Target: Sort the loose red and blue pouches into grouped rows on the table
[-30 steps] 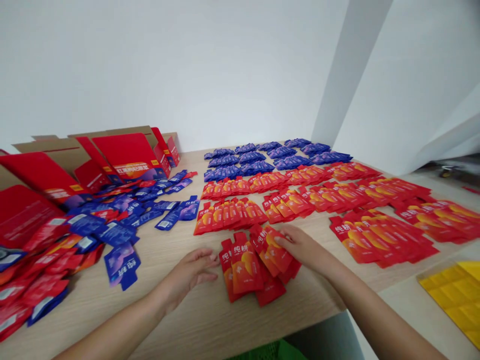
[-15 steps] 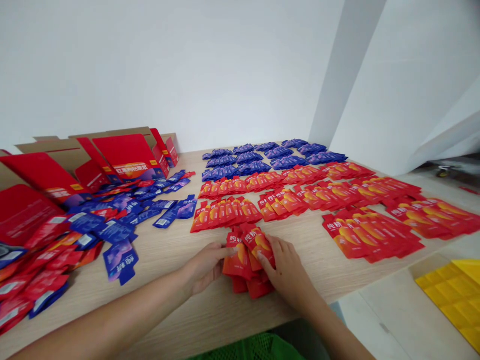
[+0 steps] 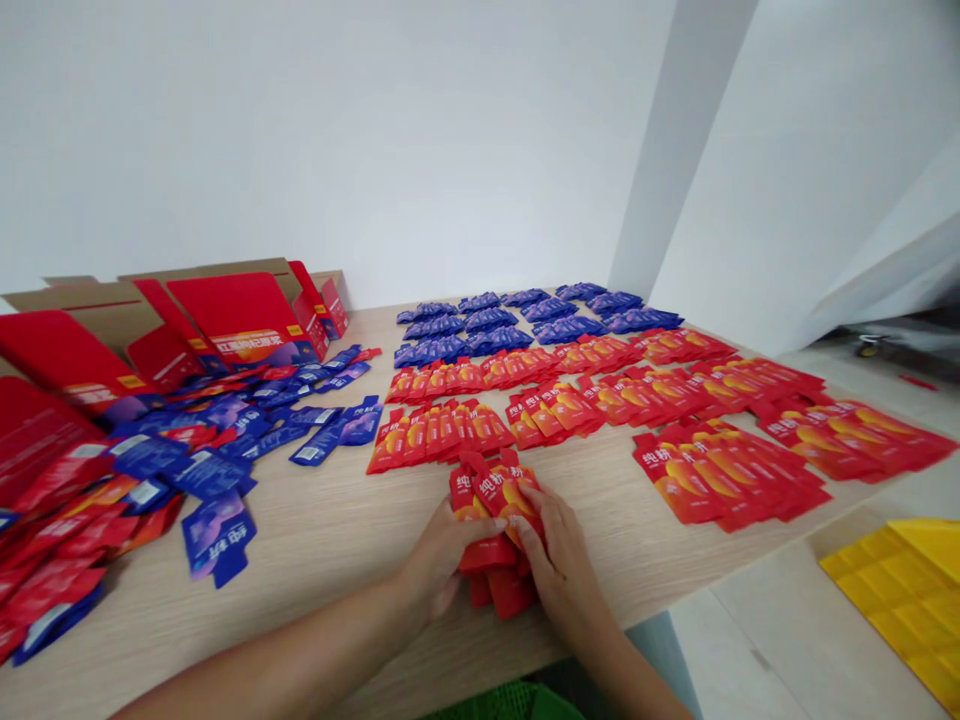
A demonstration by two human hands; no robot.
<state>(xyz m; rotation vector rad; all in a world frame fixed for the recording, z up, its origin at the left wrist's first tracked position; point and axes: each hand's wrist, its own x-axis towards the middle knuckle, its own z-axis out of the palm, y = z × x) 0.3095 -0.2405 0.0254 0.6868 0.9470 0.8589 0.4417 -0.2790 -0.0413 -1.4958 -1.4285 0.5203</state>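
In the head view, our left hand pinches one side of a bunch of red pouches, thumb across the front. Our right hand grips the opposite side, thumb and fingers laid over the front too. The bunch is near the front of the table, narrow necks pointing away from us; pressing from both sides probably evens up its loose edges. Beyond it, red bundles and blue bundles lie fanned in rows, grouped by colour, perhaps so each pouch shows for counting. To our left, a mixed heap lies in front of open red cartons, seemingly within easy reach.
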